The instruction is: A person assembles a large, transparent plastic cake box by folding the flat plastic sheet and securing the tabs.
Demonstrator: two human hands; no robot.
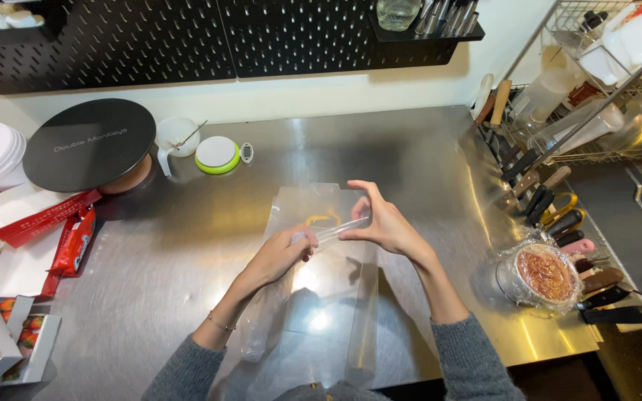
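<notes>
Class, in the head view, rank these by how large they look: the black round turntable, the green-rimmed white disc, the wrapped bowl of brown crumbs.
1. Black round turntable
2. Wrapped bowl of brown crumbs
3. Green-rimmed white disc

The disc lies farther from the camera, so its rank is less sure.

Kitchen: steel counter, knives.

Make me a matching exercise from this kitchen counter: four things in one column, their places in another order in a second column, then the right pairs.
Things:
1. clear plastic bag
2. wrapped bowl
3. black round board
4. strawberry boxes

Places:
A. bottom left corner of the view
B. right side of the steel counter, beside the knife handles
C. far left of the counter, below the pegboard
D. middle, held by the left hand and the right hand

Pairs: 1-D, 2-B, 3-C, 4-A
</notes>
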